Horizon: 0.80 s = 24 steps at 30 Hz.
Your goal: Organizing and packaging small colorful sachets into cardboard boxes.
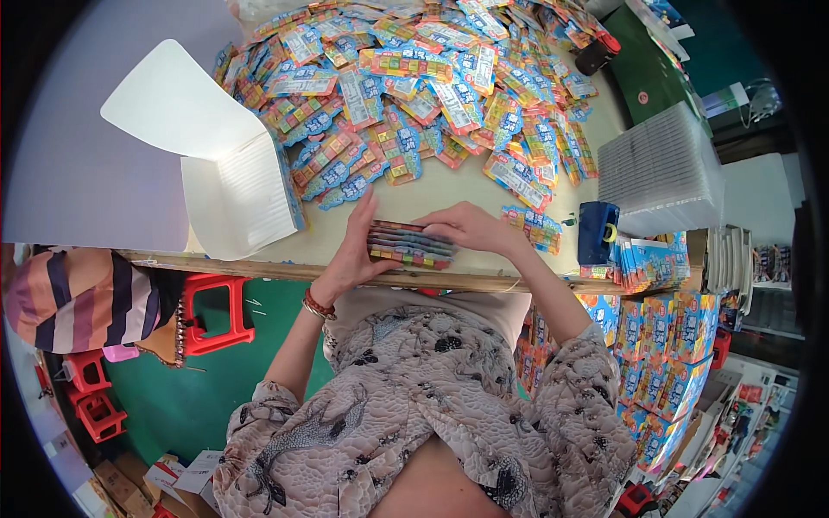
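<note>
A small stack of colourful flat candy packets [411, 245] is held at the table's front edge, its layered edges turned toward me. My left hand [347, 255] grips the stack's left end, thumb along the near side and fingers up behind. At the far right corner, the bent fingers of my right hand [473, 230] press on the same packets; some fingertips are hidden. Beyond my hands spreads a big loose heap of similar blue, yellow and red packets [401, 142]. One single packet [533, 229] lies just right of my right hand.
An open white carton [250, 198] with its lid up stands to the left. On the right are a blue tape dispenser [594, 235] and a stack of clear plastic trays [661, 177]. Printed boxes [661, 345] are piled below the table; a red stool [216, 315] stands lower left.
</note>
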Each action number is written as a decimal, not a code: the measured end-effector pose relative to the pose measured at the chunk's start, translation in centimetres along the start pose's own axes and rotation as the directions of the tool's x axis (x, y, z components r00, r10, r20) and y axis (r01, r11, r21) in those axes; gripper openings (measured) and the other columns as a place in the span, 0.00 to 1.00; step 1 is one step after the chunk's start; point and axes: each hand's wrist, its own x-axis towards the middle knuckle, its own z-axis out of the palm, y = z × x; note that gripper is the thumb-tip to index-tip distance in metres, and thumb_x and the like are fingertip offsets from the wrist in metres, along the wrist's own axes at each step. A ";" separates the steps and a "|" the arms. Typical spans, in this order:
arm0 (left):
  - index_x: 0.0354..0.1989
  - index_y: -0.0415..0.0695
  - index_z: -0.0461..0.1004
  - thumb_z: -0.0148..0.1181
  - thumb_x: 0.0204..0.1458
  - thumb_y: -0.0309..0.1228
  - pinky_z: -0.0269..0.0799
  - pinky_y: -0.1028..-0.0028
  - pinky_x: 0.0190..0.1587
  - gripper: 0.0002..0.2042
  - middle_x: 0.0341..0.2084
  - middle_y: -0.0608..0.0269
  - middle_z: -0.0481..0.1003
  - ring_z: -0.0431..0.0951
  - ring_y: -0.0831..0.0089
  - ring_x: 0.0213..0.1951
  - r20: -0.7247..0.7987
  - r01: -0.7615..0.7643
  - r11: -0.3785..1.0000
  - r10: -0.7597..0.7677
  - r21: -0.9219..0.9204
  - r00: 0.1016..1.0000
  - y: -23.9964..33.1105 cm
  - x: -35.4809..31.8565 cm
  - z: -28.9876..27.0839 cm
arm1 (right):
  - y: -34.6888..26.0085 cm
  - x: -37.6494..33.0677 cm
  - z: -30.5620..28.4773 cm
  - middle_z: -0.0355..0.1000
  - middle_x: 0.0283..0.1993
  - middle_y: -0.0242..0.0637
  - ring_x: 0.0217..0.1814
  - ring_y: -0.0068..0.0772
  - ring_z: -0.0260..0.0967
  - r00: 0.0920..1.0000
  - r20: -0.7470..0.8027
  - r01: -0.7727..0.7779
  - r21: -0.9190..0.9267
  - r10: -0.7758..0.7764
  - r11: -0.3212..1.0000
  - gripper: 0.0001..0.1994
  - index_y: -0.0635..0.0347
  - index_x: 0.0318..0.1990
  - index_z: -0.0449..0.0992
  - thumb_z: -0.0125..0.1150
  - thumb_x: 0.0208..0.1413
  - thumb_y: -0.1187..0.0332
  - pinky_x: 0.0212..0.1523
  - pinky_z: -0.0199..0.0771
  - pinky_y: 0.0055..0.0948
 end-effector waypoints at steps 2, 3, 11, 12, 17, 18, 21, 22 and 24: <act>0.59 0.44 0.60 0.74 0.34 0.26 0.68 0.67 0.54 0.39 0.54 0.54 0.60 0.67 0.59 0.53 0.139 0.164 0.966 -0.137 -0.201 0.981 -0.6 -0.6 -0.2 | -0.5 1.3 -0.7 0.74 0.40 0.41 0.45 0.43 0.72 0.971 0.221 -0.172 0.369 0.094 0.913 0.11 0.56 0.43 0.78 0.56 0.56 0.63 0.40 0.71 0.35; 0.60 0.44 0.59 0.74 0.34 0.26 0.67 0.67 0.55 0.41 0.52 0.54 0.61 0.66 0.59 0.53 0.297 0.344 0.866 -0.242 -0.364 0.924 -0.8 -0.9 -0.3 | 0.2 2.1 -0.6 0.74 0.40 0.41 0.45 0.43 0.72 0.971 0.218 -0.171 0.367 0.094 0.915 0.11 0.56 0.43 0.78 0.56 0.56 0.63 0.40 0.71 0.35; 0.52 0.42 0.63 0.74 0.33 0.25 0.69 0.70 0.51 0.34 0.46 0.56 0.63 0.69 0.61 0.48 0.303 0.148 0.971 -0.086 -0.188 0.949 -0.7 -0.1 -0.4 | 6.3 8.6 -4.8 0.66 0.54 0.48 0.53 0.52 0.65 0.518 -0.843 -0.543 -0.457 -0.147 0.704 0.27 0.61 0.56 0.66 0.62 0.51 0.59 0.52 0.66 0.44; 0.51 0.42 0.64 0.74 0.33 0.24 0.69 0.70 0.51 0.33 0.46 0.55 0.63 0.69 0.61 0.49 0.311 0.165 0.964 -0.094 -0.211 0.946 -0.6 0.1 -0.3 | 7.8 8.0 -4.8 0.63 0.57 0.50 0.54 0.53 0.64 0.631 -0.774 -0.500 -0.456 -0.050 0.736 0.28 0.60 0.58 0.63 0.62 0.50 0.60 0.53 0.65 0.45; 0.51 0.42 0.64 0.73 0.34 0.25 0.69 0.69 0.50 0.32 0.46 0.55 0.63 0.69 0.60 0.49 0.288 0.142 0.977 -0.092 -0.159 0.953 -1.0 -0.7 -0.6 | 3.3 4.9 -2.5 0.57 0.62 0.50 0.58 0.54 0.60 0.818 -0.549 -0.458 -0.438 0.173 0.773 0.30 0.59 0.60 0.62 0.61 0.47 0.66 0.53 0.65 0.50; 0.51 0.42 0.64 0.73 0.34 0.25 0.69 0.69 0.50 0.32 0.46 0.54 0.63 0.69 0.60 0.49 0.283 0.148 0.974 -0.095 -0.171 0.954 -1.0 -0.8 -0.6 | 2.2 3.8 -1.4 0.56 0.63 0.50 0.58 0.54 0.59 0.840 -0.528 -0.439 -0.529 0.124 0.726 0.29 0.59 0.59 0.63 0.59 0.46 0.69 0.52 0.66 0.49; 0.51 0.42 0.65 0.74 0.34 0.25 0.69 0.71 0.49 0.32 0.47 0.56 0.64 0.69 0.63 0.49 0.288 0.145 0.980 -0.100 -0.139 0.952 -0.8 -0.5 -0.6 | 0.6 0.7 0.2 0.55 0.64 0.50 0.57 0.52 0.60 0.853 -0.510 -0.454 -0.614 0.115 0.645 0.25 0.60 0.55 0.66 0.56 0.45 0.74 0.51 0.66 0.48; 0.51 0.42 0.65 0.74 0.34 0.25 0.69 0.71 0.49 0.32 0.47 0.56 0.64 0.69 0.63 0.49 0.291 0.147 0.979 -0.101 -0.139 0.951 -0.8 -0.5 -0.6 | 0.1 0.1 0.3 0.55 0.64 0.50 0.56 0.51 0.60 0.849 -0.512 -0.471 -0.621 0.132 0.627 0.22 0.60 0.52 0.68 0.55 0.45 0.76 0.50 0.66 0.47; 0.51 0.42 0.65 0.74 0.34 0.25 0.69 0.71 0.50 0.32 0.48 0.56 0.63 0.69 0.63 0.49 0.286 0.147 0.977 -0.098 -0.152 0.953 -0.8 -0.4 -0.6 | -1.4 -1.0 -0.7 0.59 0.60 0.49 0.56 0.48 0.60 0.863 -0.462 -0.487 -0.651 0.204 0.582 0.19 0.60 0.49 0.69 0.54 0.45 0.77 0.52 0.65 0.46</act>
